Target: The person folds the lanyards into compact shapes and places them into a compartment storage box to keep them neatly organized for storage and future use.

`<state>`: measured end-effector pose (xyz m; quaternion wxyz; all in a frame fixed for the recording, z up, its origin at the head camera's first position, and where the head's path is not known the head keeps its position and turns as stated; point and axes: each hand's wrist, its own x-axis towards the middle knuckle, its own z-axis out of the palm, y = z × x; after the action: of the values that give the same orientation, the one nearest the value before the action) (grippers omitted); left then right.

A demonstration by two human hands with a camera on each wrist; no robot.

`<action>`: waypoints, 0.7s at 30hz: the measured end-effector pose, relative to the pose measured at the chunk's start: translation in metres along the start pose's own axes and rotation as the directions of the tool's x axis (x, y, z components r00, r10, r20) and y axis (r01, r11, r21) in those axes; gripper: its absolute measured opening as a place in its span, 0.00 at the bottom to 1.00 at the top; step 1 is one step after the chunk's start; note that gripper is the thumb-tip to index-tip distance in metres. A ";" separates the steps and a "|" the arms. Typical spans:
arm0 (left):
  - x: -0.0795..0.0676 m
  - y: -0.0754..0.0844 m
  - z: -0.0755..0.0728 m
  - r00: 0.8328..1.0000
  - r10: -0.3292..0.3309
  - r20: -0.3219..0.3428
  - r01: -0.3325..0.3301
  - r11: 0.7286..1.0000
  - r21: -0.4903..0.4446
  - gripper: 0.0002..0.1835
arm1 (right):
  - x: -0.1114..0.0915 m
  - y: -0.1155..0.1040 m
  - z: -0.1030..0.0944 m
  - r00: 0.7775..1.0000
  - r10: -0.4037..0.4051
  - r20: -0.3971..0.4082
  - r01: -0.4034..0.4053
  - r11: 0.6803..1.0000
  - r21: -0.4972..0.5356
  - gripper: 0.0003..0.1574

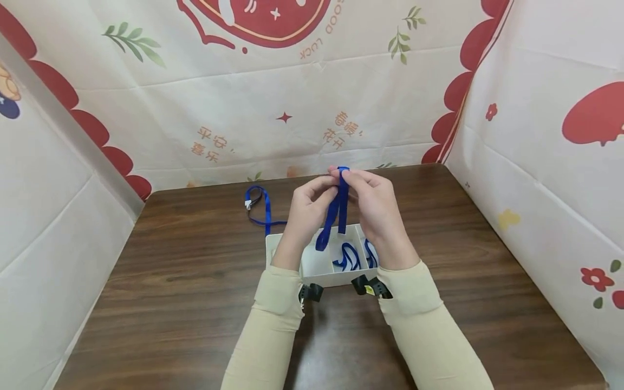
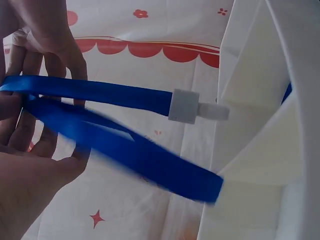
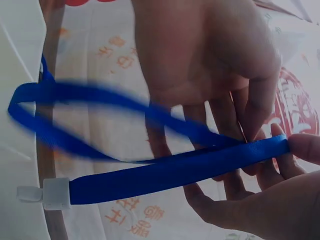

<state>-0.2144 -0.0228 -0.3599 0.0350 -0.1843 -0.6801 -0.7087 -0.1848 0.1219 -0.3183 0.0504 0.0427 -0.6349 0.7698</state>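
A folded blue lanyard [image 1: 343,206] hangs between both hands above a white divided box [image 1: 336,279]. The right hand [image 1: 382,216] pinches its top fold between thumb and fingers. Just below the fold, the left hand [image 1: 307,211] pinches the strap with thumb and fingertips. A loop of the strap dangles beside a straight length ending in a white plastic clip [image 2: 184,106], seen in both wrist views. The loop looks blurred there. More blue lanyards [image 1: 348,257] lie coiled in the box's right compartments, partly hidden by the right wrist.
Another blue lanyard [image 1: 267,208] with a white buckle lies on the wooden table [image 1: 185,281] behind the box's left end, its strap reaching the box's back rim. Printed white cloth walls [image 1: 292,97] enclose the back and sides.
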 end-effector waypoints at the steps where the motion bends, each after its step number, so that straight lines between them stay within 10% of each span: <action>1: -0.002 0.000 0.000 1.000 -0.011 0.000 0.011 1.000 0.008 0.15 | 0.000 0.000 0.001 1.000 -0.002 0.001 0.002 1.000 -0.006 0.21; 21: -0.004 -0.011 0.001 0.993 0.100 0.063 -0.106 0.990 0.096 0.13 | 0.004 -0.011 0.010 0.997 0.072 0.010 -0.071 0.991 -0.115 0.23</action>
<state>-0.2134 -0.0216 -0.3714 0.0608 -0.2376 -0.7048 -0.6657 -0.1874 0.1145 -0.3056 0.0206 0.0224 -0.6793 0.7332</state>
